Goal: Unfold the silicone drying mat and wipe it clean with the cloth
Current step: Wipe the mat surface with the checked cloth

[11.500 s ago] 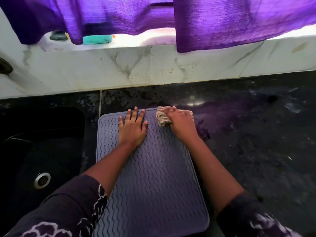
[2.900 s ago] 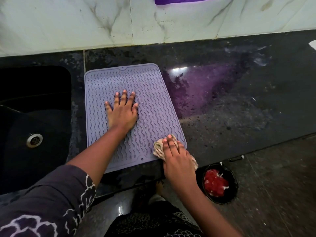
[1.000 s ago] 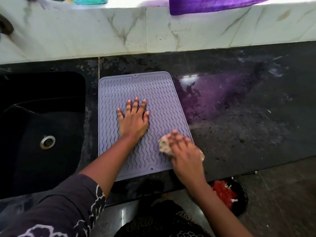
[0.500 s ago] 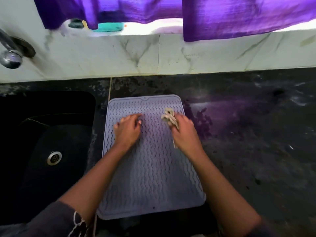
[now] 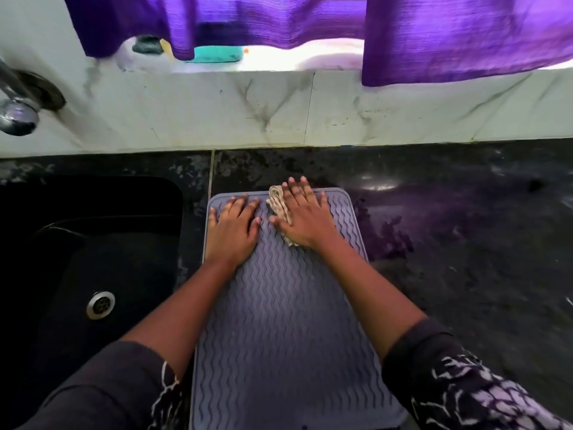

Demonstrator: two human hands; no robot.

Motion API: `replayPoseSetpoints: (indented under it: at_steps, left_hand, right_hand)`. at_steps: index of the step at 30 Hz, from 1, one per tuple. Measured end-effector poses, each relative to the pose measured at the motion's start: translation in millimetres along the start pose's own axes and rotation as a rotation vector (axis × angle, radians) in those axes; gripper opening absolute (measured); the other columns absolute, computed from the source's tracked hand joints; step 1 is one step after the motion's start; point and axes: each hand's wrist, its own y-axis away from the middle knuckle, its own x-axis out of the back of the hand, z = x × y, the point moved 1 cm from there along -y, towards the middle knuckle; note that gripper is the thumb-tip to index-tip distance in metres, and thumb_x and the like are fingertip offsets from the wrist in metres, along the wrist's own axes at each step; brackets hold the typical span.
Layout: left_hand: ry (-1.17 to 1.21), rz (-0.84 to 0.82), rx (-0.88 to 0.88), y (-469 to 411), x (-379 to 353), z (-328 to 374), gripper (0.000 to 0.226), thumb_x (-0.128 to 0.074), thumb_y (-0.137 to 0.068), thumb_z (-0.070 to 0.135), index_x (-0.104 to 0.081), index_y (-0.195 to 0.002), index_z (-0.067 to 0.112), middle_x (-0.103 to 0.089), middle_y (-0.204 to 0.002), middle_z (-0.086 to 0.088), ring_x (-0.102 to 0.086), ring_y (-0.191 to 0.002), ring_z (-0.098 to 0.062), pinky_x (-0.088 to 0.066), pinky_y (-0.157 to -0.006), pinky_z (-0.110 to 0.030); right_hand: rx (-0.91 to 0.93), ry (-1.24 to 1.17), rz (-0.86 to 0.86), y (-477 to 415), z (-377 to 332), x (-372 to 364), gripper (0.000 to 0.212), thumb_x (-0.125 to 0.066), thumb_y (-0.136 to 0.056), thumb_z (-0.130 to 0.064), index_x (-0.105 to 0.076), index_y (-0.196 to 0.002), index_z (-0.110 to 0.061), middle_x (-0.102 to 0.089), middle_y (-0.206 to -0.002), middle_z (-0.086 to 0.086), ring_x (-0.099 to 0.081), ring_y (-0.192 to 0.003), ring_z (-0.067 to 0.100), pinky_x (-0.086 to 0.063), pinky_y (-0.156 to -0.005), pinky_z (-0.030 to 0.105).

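Your right grip (image 5: 305, 218) lies flat, fingers straight and slightly spread, pressing the cloth (image 5: 279, 203) down onto the far end of the mat (image 5: 279, 336). No finger curls round the cloth. It is bunched beneath the palm. Its beige folds show along the thumb side, with a bit more by the heel of the hand. The fingertips (image 5: 292, 182) reach just past the mat's far edge. Your left grip (image 5: 232, 234) is just beside the right one, also flat with straight fingers. It rests bare on the mat's wavy ridges near the far left corner and holds nothing. The two thumbs are close, with the cloth between them. The mat lies unfolded and flat on the dark surface (image 5: 465, 243), its long side running toward you, just beside the black sink (image 5: 62, 259) on your left.
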Motion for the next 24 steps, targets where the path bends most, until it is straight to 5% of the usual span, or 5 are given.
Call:
replayPoseSetpoints:
  at_steps: [5,12,17,24]
  left_hand:
    - [-0.008,0.03,0.004,0.8,0.4,0.1,0.047,-0.035,-0.098,0.037,-0.035,-0.144,0.029,-0.035,-0.151,-0.001,-0.025,-0.142,-0.02,-0.012,-0.114,-0.052]
    - [-0.005,0.012,0.008,-0.8,0.1,-0.3,0.049,-0.034,-0.097,0.038,-0.032,-0.145,0.03,-0.027,-0.155,0.001,-0.02,-0.144,-0.018,-0.009,-0.115,-0.05]
    - [0.002,-0.003,0.015,-1.0,0.7,-0.1,0.05,-0.033,-0.098,0.038,-0.029,-0.147,0.029,-0.023,-0.157,0.002,-0.016,-0.145,-0.018,-0.007,-0.116,-0.05]
    - [0.008,-0.002,0.02,-1.1,-0.4,-0.7,0.05,-0.032,-0.099,0.037,-0.028,-0.147,0.028,-0.023,-0.157,0.002,-0.015,-0.145,-0.017,-0.006,-0.115,-0.05]
  right_hand:
    - [-0.067,-0.041,0.084,7.2,-12.0,-8.1,0.06,-0.031,-0.096,-0.038,-0.013,-0.147,-0.014,-0.014,-0.156,0.005,-0.006,-0.144,0.023,-0.01,-0.115,0.043]
    - [-0.263,-0.064,0.062,54.1,-46.6,-16.7,0.056,-0.028,-0.098,-0.033,-0.014,-0.146,-0.007,-0.017,-0.155,0.012,-0.009,-0.143,0.028,-0.02,-0.112,0.044]
    - [-0.227,-0.04,0.148,45.9,-51.1,4.6,0.048,-0.032,-0.099,-0.022,-0.028,-0.141,0.0,-0.034,-0.147,0.018,-0.025,-0.136,0.03,-0.02,-0.113,0.038]
    - [-0.314,-0.004,0.116,10.0,-45.7,-17.0,0.059,-0.035,-0.094,-0.035,-0.02,-0.145,-0.008,-0.023,-0.153,0.011,-0.016,-0.14,0.032,-0.021,-0.111,0.047]
